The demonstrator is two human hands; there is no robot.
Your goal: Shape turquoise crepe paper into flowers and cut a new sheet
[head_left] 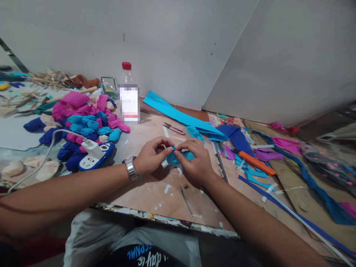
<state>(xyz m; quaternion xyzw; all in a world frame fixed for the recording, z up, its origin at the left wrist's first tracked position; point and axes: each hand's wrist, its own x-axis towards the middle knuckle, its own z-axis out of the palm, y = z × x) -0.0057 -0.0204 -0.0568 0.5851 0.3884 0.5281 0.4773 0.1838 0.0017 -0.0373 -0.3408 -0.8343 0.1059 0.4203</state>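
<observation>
Dark lettered shirt (144,256) fabric sits nearest. Leftmost, pink and blue cloth bundles (89,125) heap behind and beside a power socket (88,162). Centrally, the left hand (153,155) and right hand (196,161) pinch a teal cloth piece (189,155) between thumbs and fingers, over the worktable (150,200). Rightward lies an orange-handled cutter (257,163).

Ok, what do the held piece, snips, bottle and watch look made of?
Held piece: matte crepe paper or thin cloth, as it bunches in soft folds.
Snips: probably metal blades, grey; the pinkish handle could be painted metal or plastic.
Bottle: likely clear, glossy plastic; the wall shows through its neck.
Watch: apparently polished metal, silvery with bright glints.
</observation>
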